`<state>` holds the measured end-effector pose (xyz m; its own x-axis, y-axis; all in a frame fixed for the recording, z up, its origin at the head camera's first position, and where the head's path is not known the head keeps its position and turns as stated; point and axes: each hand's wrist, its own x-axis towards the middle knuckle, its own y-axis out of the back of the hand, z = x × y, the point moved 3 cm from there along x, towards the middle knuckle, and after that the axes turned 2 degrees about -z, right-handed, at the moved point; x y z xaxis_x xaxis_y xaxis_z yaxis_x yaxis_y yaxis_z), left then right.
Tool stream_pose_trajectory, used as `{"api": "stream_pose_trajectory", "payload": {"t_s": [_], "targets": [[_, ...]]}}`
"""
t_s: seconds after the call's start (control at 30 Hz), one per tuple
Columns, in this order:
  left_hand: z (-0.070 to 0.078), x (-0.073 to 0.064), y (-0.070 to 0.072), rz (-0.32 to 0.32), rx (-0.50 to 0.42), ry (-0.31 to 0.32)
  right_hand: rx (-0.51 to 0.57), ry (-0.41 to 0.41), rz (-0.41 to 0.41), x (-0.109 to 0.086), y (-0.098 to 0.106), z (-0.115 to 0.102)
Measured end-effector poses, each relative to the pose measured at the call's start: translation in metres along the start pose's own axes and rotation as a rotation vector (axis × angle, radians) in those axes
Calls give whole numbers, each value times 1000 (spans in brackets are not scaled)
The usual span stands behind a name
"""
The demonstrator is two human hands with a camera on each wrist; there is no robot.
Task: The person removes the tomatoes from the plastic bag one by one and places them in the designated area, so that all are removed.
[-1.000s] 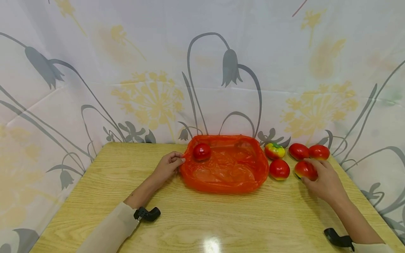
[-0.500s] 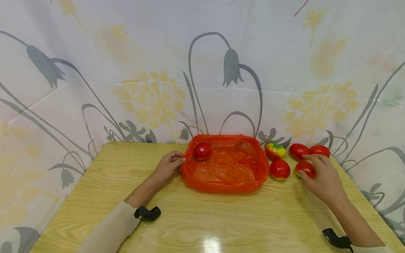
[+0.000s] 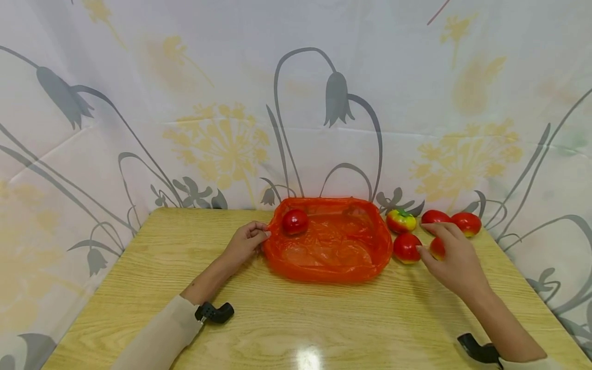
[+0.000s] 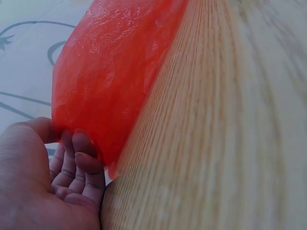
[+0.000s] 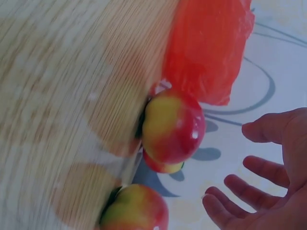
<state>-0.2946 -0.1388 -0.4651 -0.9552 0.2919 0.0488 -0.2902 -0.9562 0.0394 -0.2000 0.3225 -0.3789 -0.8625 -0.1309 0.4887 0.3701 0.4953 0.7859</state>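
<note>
An orange-red plastic bag (image 3: 328, 275) stands spread open in an oval on the table, with one shiny red fruit (image 3: 295, 222) inside at its back left. My left hand (image 3: 247, 241) pinches the bag's left rim between thumb and fingers, as the left wrist view also shows. Above the table on the right, my right hand (image 3: 455, 262) hovers with its fingers spread and nothing in them. Nearest its thumb is a red-and-yellow fruit (image 3: 407, 248) close to the bag's right side. Another fruit (image 3: 437, 248) is partly hidden behind the hand.
Behind these sit a yellow-red fruit with a green leafy cap (image 3: 401, 221) and two red fruits, one the farther-right fruit (image 3: 466, 223). A patterned cloth (image 3: 222, 77) hangs along the back edge of the wooden table (image 3: 277, 318).
My right hand has lifted off the right-hand front fruit, leaving it on the table, and moved left toward the fruit by the bag. My left hand stays at the bag's rim.
</note>
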Motion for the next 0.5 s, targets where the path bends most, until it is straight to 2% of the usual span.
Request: {"api": "stream_pose_trajectory", "payload": {"t_s": [0.23, 0.5], "targets": [[1, -1, -1, 3, 4, -9, 11, 38, 1, 6, -9, -13], [2, -1, -1, 0, 19, -13, 28, 31, -29, 14, -22, -28]]}}
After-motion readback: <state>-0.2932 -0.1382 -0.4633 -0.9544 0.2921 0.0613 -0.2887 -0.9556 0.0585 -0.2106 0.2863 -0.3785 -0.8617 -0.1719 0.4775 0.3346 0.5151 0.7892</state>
